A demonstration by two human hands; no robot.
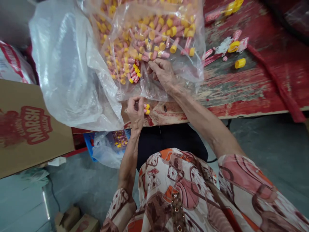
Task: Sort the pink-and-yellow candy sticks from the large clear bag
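My left hand [135, 111] is closed around a few small pink tubes with yellow caps [147, 109], just over the table's front edge. The capped ends stick out to the right of its fingers. Farther up, my right hand [162, 72] reaches to the clear plastic bag [193, 69] with thumb and fingers drawn together at a pink tube [145, 58]. Inside and at the mouth of the bag lie a great many pink tubes with yellow caps [159, 38]. A small cluster of red-and-white patterned tubes [135, 74] lies left of my right hand.
A white plastic bag [70, 71] hangs over the table's left side, beside a cardboard box [31, 129]. On the worn red table [231, 93] at right lie a yellow cap [240, 63], scraps and a red strap [277, 80]. A blue crate [89, 145] holding a bag stands below.
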